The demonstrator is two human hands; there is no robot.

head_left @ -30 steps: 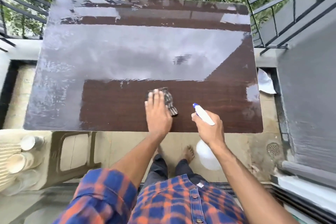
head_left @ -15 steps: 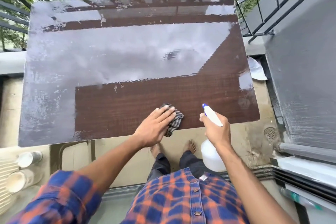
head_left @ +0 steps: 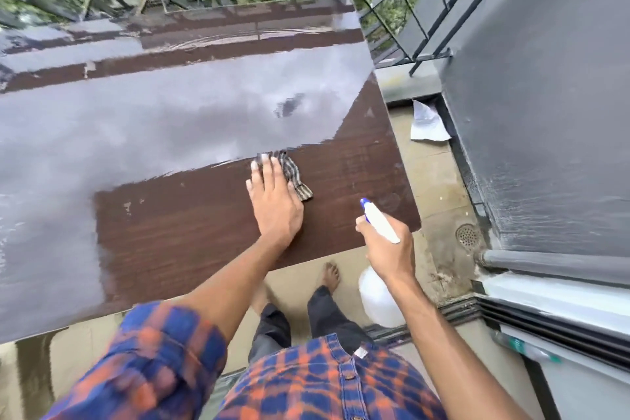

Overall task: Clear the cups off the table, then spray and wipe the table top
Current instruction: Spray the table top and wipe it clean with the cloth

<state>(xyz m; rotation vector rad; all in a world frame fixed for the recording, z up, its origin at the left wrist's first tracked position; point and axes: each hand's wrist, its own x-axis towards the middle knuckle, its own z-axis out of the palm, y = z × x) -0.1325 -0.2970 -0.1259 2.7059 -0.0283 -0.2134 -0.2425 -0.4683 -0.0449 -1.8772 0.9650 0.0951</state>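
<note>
The dark brown wooden table top (head_left: pixel 177 225) fills the left and middle of the head view, glossy and reflecting sky over its far part. My left hand (head_left: pixel 274 203) lies flat on a striped grey cloth (head_left: pixel 293 176) pressed to the table near its right end. My right hand (head_left: pixel 387 245) grips a white spray bottle (head_left: pixel 380 297) with a blue nozzle, held just off the table's near right corner, its body hanging below my wrist. No cups show in this frame.
A black metal railing (head_left: pixel 392 20) with greenery behind runs along the far side. A grey wall (head_left: pixel 545 112) stands on the right, with a crumpled white paper (head_left: pixel 426 126) and a floor drain (head_left: pixel 467 236) at its foot. My bare feet are under the table's near edge.
My left hand has pushed the cloth away from the near edge, further onto the table. The camera has swung right, and the cups at the lower left have left the view.
</note>
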